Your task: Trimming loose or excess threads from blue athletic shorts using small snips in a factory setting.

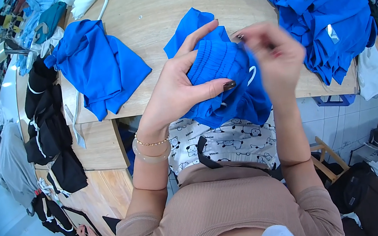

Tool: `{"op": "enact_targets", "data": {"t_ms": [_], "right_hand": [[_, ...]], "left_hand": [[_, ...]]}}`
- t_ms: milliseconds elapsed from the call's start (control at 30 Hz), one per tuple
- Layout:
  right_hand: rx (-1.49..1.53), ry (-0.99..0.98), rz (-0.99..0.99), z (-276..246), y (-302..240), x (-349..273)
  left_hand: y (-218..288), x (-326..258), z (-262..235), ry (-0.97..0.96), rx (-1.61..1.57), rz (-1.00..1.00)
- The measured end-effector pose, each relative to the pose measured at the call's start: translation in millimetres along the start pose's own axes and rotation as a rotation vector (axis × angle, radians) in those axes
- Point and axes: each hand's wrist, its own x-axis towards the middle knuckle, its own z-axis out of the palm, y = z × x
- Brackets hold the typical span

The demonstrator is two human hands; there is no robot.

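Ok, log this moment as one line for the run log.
left hand: holds blue garment at ribbed band | right hand: blurred, pinching white cord | wooden table: blue piles

Bright blue shorts, blue garment pile, black garments, pale wooden table
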Motion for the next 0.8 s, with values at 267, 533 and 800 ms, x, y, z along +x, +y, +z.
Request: {"op": "enact_targets", "data": {"t_ms": [267,533,800], "right_hand": [[0.374,-0.390,0.327,-6.4,45.3,29.2],[0.397,-0.844,0.612,5.3,23.3,38.3],[0.202,-0.544,0.207,-24.1,23.4,23.2]], "left_hand": [[16.4,4.8,-33.0,-0.324,0.173,0.070],[91.5,14.1,-79.0,-0.405,0.676,0.144],[76.9,40.0,-79.8,-0.300,0.641,-0.290]]}}
